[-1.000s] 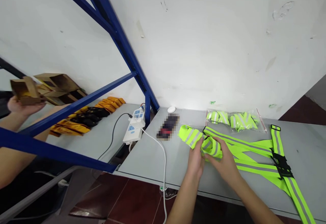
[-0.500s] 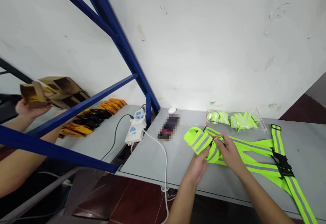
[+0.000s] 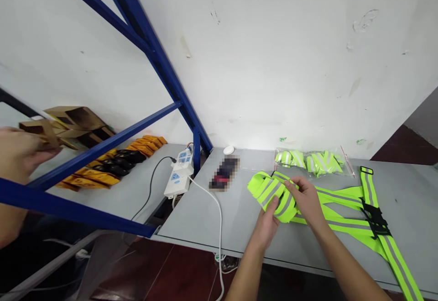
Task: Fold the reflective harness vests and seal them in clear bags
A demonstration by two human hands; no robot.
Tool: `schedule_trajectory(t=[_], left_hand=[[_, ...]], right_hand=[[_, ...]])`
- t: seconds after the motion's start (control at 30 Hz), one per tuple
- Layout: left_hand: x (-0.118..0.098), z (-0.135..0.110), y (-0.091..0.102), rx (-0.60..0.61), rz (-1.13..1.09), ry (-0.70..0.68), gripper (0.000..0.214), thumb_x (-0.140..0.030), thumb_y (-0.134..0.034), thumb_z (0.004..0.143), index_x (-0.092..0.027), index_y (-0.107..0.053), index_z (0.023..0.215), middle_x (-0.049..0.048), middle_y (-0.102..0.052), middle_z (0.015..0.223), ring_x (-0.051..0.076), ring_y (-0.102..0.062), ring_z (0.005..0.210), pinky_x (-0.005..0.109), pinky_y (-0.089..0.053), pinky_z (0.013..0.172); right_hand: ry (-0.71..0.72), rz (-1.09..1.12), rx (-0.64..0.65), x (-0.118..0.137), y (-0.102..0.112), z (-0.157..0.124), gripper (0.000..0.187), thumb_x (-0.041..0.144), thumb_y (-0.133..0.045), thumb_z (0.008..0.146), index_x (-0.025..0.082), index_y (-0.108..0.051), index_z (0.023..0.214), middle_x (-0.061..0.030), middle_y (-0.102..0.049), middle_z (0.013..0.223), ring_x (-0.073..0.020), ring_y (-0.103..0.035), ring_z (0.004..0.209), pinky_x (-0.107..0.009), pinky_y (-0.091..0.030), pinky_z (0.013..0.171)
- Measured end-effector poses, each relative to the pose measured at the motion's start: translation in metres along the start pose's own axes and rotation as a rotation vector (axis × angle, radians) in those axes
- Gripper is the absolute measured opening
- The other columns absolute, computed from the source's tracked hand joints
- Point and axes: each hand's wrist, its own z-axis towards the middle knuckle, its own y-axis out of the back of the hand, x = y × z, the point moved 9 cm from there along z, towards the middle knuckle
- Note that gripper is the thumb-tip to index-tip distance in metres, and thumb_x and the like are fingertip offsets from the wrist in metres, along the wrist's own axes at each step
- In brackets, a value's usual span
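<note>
Between my two hands is a folded bundle of neon-yellow reflective strap (image 3: 270, 190) with grey stripes. My left hand (image 3: 267, 225) grips its lower edge, thumb on top. My right hand (image 3: 306, 200) pinches the bundle's right side, and its fingers partly hide the folds there. Just to the right, a neon-yellow reflective vest harness (image 3: 345, 224) lies spread on the grey table, with a black buckle (image 3: 375, 221) and a long strap running off the front edge. Whether the bundle joins this harness is hidden behind my right hand.
Behind my hands lies a clear plastic bag (image 3: 310, 161) of folded reflective straps. A pixelated flat object (image 3: 224, 173), a round white item (image 3: 228, 150) and a power strip (image 3: 178, 177) are farther left. Past the blue frame (image 3: 164, 72), a co-worker's hand (image 3: 23, 150) is near cardboard boxes (image 3: 77, 120).
The bundle's right-hand fold has been laid flatter and wider over the rest. Both hands stay nearly in place. The co-worker's hand has swept across in front of the small box.
</note>
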Motion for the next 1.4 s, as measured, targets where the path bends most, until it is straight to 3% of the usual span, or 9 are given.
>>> schedule_trajectory(t=[0.1,0.17,0.3,0.47,0.63,0.83,0.93,1.13,1.4], left_hand=[[0.006,0.001,0.004,-0.008,0.004,0.016,0.047,-0.037,-0.068,0.083,-0.022,-0.060,0.127,0.0093,-0.060,0.132,0.028,-0.049,0.129,0.045,-0.034,0.112],[0.007,0.003,0.005,-0.034,-0.012,-0.008,0.047,-0.037,-0.068,0.082,-0.022,-0.060,0.126,0.0088,-0.060,0.132,0.028,-0.047,0.130,0.044,-0.032,0.113],[0.004,0.006,0.001,-0.067,-0.072,-0.085,0.048,-0.038,-0.069,0.081,-0.021,-0.061,0.126,0.0096,-0.060,0.131,0.028,-0.045,0.131,0.044,-0.028,0.114],[0.003,0.008,-0.003,-0.033,-0.084,-0.089,0.046,-0.041,-0.066,0.083,-0.019,-0.063,0.124,0.0099,-0.059,0.132,0.028,-0.043,0.133,0.043,-0.024,0.116],[0.012,0.009,0.000,0.034,-0.051,-0.050,0.046,-0.038,-0.064,0.086,-0.022,-0.059,0.128,0.0078,-0.055,0.138,0.027,-0.038,0.137,0.045,-0.021,0.117],[0.013,0.006,-0.009,0.145,0.000,0.008,0.049,-0.039,-0.068,0.083,-0.021,-0.060,0.127,0.0092,-0.054,0.138,0.028,-0.039,0.136,0.046,-0.024,0.116],[0.006,0.001,-0.012,0.068,0.009,-0.035,0.051,-0.039,-0.073,0.078,-0.020,-0.061,0.124,0.0110,-0.059,0.132,0.029,-0.047,0.130,0.045,-0.030,0.113],[-0.013,-0.014,0.001,-0.289,0.058,-0.272,0.051,-0.043,-0.070,0.079,-0.019,-0.060,0.123,0.0110,-0.066,0.121,0.028,-0.059,0.117,0.040,-0.044,0.101],[0.005,-0.002,0.006,-0.269,0.101,-0.247,0.056,-0.048,-0.068,0.079,-0.017,-0.058,0.125,0.0119,-0.067,0.118,0.026,-0.061,0.112,0.038,-0.046,0.097]], right_hand=[[0.254,-0.288,-0.247,0.017,0.017,-0.003,0.033,0.053,-0.063,0.077,0.020,-0.061,0.081,-0.0060,-0.058,0.086,-0.0215,-0.055,0.076,-0.035,-0.044,0.068],[0.374,-0.442,-0.317,0.025,0.016,-0.009,0.029,0.049,-0.056,0.083,0.020,-0.059,0.080,-0.0066,-0.058,0.089,-0.0231,-0.055,0.084,-0.039,-0.041,0.079],[0.347,-0.568,-0.155,0.023,-0.002,-0.014,0.028,0.042,-0.041,0.093,0.021,-0.057,0.083,-0.0047,-0.063,0.077,-0.0218,-0.055,0.075,-0.038,-0.038,0.078],[0.295,-0.504,0.087,0.027,-0.019,-0.029,0.034,0.042,-0.036,0.094,0.019,-0.056,0.108,-0.0096,-0.066,0.097,-0.0246,-0.059,0.087,-0.034,-0.043,0.073],[0.085,-0.190,0.152,0.005,-0.019,-0.022,0.035,0.053,-0.048,0.087,0.020,-0.057,0.097,-0.0036,-0.065,0.082,-0.0211,-0.060,0.075,-0.030,-0.046,0.066],[0.120,0.021,0.138,0.003,-0.015,-0.014,0.035,0.052,-0.057,0.081,0.020,-0.060,0.094,-0.0061,-0.068,0.095,-0.0229,-0.061,0.090,-0.031,-0.049,0.079],[0.180,-0.025,0.098,0.011,-0.008,-0.019,0.034,0.049,-0.057,0.082,0.019,-0.063,0.096,-0.0054,-0.068,0.092,-0.0220,-0.062,0.085,-0.031,-0.049,0.077],[0.290,-0.184,0.023,0.020,0.003,-0.026,0.031,0.048,-0.058,0.081,0.019,-0.065,0.090,-0.0039,-0.069,0.084,-0.0215,-0.063,0.080,-0.028,-0.050,0.071],[0.206,-0.110,0.115,0.003,-0.002,-0.025,0.041,0.048,-0.058,0.083,0.017,-0.066,0.107,-0.0096,-0.072,0.103,-0.0258,-0.066,0.092,-0.035,-0.051,0.082]])
